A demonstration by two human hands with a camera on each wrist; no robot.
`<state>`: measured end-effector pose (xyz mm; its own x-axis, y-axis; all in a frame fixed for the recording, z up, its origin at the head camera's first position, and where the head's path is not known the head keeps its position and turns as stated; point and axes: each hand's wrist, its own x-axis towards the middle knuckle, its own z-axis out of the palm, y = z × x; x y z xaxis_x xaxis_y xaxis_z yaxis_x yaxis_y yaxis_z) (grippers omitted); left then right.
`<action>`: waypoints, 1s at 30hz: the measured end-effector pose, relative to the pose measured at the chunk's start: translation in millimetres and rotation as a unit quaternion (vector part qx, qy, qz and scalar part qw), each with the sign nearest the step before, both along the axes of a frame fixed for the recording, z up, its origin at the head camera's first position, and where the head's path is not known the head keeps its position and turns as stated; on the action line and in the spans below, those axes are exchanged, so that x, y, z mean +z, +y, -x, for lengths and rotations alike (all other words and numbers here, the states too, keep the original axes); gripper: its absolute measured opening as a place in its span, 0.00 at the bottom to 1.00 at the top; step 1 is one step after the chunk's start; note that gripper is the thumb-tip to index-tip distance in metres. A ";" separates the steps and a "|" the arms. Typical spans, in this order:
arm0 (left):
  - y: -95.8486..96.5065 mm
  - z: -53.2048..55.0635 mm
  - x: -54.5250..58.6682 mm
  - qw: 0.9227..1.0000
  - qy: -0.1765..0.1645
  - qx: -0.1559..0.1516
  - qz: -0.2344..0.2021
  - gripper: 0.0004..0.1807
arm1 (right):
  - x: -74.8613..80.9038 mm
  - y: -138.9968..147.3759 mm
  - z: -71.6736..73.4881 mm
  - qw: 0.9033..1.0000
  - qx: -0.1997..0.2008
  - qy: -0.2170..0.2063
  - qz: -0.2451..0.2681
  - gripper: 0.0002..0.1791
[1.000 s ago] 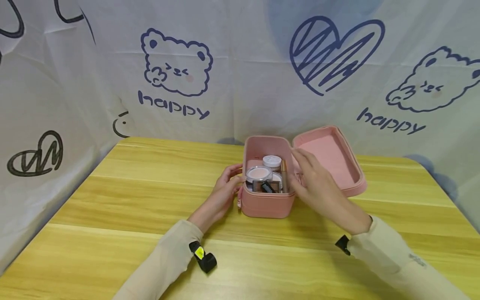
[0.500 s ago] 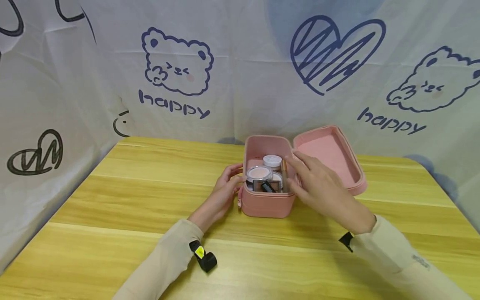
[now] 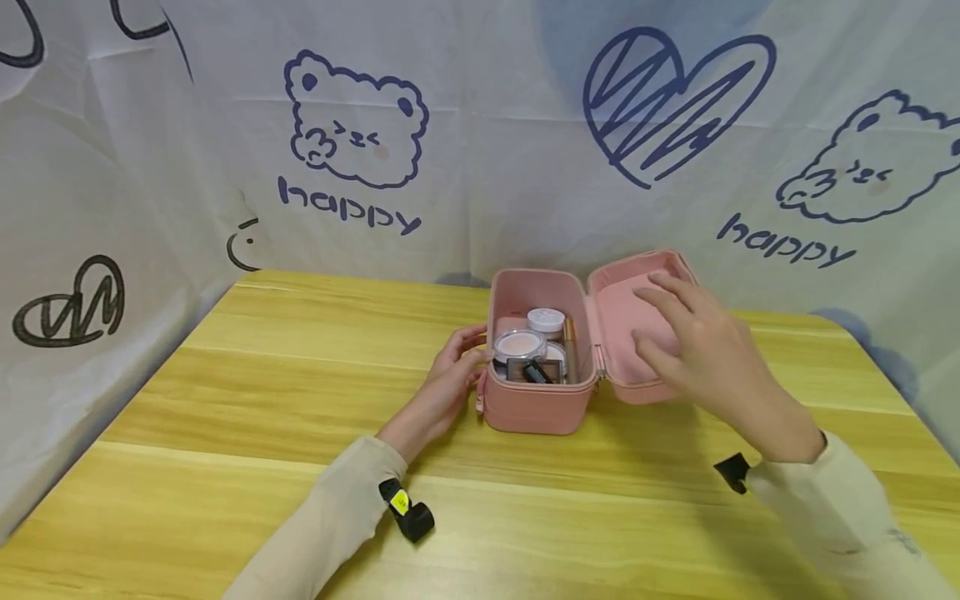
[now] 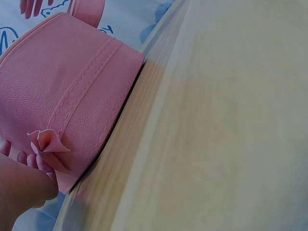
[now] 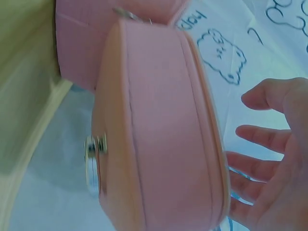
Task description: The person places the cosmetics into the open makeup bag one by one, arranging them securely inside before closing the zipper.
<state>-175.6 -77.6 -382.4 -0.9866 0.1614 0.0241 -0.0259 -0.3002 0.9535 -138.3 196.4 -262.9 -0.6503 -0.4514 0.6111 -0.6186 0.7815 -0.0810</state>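
Observation:
A pink cosmetic case (image 3: 534, 410) stands on the table with its lid (image 3: 627, 325) swung out to the right. Inside are a white-capped jar (image 3: 546, 320), a round clear-topped compact (image 3: 519, 344), a dark palette (image 3: 516, 370), a small black item (image 3: 536, 372) and a slim gold-capped tube (image 3: 570, 354). My left hand (image 3: 450, 375) rests against the case's left side, thumb tip at the rim, near a pink bow-like tab (image 4: 48, 142). Holding nothing, my right hand (image 3: 708, 354) is spread over the lid's right part; in the right wrist view its fingertips are near the lid's edge.
The wooden table (image 3: 262, 400) extends around the case to both sides and the front. Behind it hangs a white cloth (image 3: 510, 192) printed with bears and hearts. A metal zipper pull (image 3: 598, 367) is at the hinge side. A clasp (image 5: 94, 144) protrudes from the lid.
My right hand has left the case's right rim and moved right over the lid, uncovering the tube and hinge side. The left hand and case have stayed in place.

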 end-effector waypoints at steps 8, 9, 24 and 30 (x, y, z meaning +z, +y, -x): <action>0.3 -1.1 2.3 1.000 -0.002 0.003 -0.004 0.30 | 15.4 17.4 -1.1 0.998 -0.054 -0.013 -0.013 0.30; 0.4 -1.1 2.4 1.000 -0.002 0.003 -0.004 0.29 | 17.0 19.4 -1.0 0.998 -0.061 -0.010 -0.016 0.31; 0.2 -0.5 2.0 1.000 -0.001 0.000 0.000 0.30 | 16.4 45.8 -0.1 0.971 -0.140 -0.165 0.104 0.30; 0.1 -0.5 1.9 1.000 -0.003 -0.001 -0.001 0.29 | 14.3 60.1 3.0 0.937 -0.153 -0.267 0.164 0.38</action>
